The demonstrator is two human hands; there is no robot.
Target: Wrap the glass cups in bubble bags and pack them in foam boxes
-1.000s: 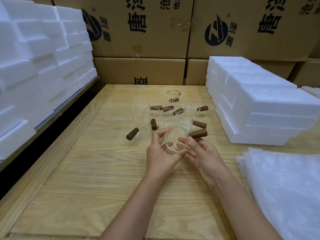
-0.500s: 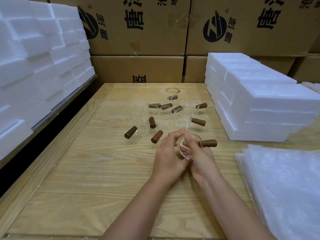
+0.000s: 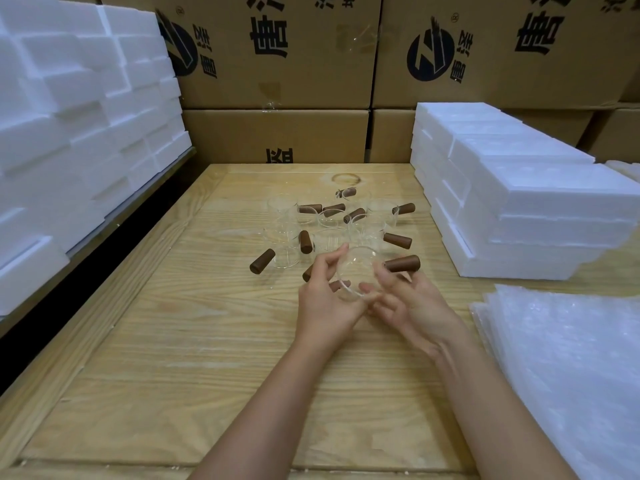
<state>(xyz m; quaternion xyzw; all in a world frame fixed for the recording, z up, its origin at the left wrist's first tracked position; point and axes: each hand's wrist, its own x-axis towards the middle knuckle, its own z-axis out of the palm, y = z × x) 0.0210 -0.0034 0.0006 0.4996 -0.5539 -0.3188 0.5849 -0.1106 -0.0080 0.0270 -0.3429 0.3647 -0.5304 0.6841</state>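
Clear glass is hard to read against the wood. You can count the other cups [image 3: 284,220] at the back mostly by their brown handles, and the walls and rims blur together. One brown handle sits mostly hidden behind your left hand [image 3: 323,299]. Your left fingers show only as a blur through the glass, and part of the rim is covered by your right hand [image 3: 412,306]. The bubble bags [image 3: 571,375] are cut off at the frame's right and bottom edges. The foam boxes [image 3: 519,202] stacked on the right run out of frame too, as does the foam stack [image 3: 69,116] on the left.

The cartons [image 3: 294,64] behind carry big black Chinese chars, 唐 being the clearest, w/ the top row cropped. There's a round dark logo w/ a small ® beside it. The print on the lower carton is cut by the worktop [image 3: 207,341] edge.

The glass cup [image 3: 356,271] is held above the worktop's middle, in front of the other cups. It's short, clear and tipped, mouth toward you. Its stubby dark wood handle [image 3: 403,263] points right. Your left hand grips it, thumb up top, fingers curled round the far side. Your right hand's curled fingertips hold the near rim, just under the handle.
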